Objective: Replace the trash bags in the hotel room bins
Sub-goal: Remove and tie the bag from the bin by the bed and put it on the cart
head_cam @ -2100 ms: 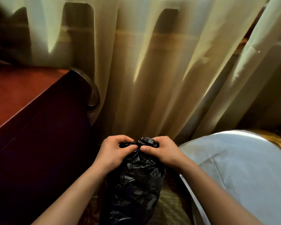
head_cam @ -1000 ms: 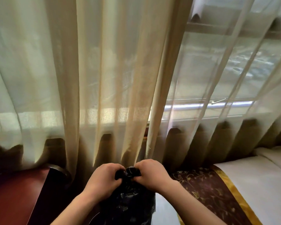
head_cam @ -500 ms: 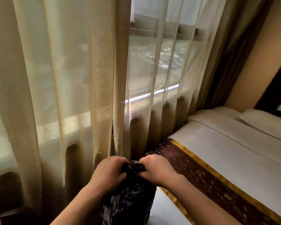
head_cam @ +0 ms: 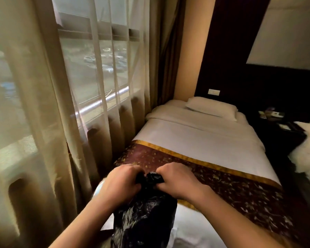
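Observation:
A full black trash bag [head_cam: 143, 215] hangs in front of me at the bottom centre. My left hand [head_cam: 121, 183] grips the gathered neck of the bag from the left. My right hand [head_cam: 177, 179] grips the same bunched top from the right. The two fists sit close together, with a small knot of black plastic showing between them. The bag's lower end runs out of view at the bottom edge. No bin is in view.
A bed [head_cam: 200, 140] with white sheets, a pillow [head_cam: 211, 107] and a maroon gold-edged runner [head_cam: 231, 181] stretches ahead on the right. Sheer curtains [head_cam: 48, 104] cover the window on the left. A dark nightstand [head_cam: 276, 120] and a second bed [head_cam: 308, 154] lie far right.
My view has swung up and to the right, from the wooden table and curtain to the bed. Both hands have kept their grip on the bag's top throughout.

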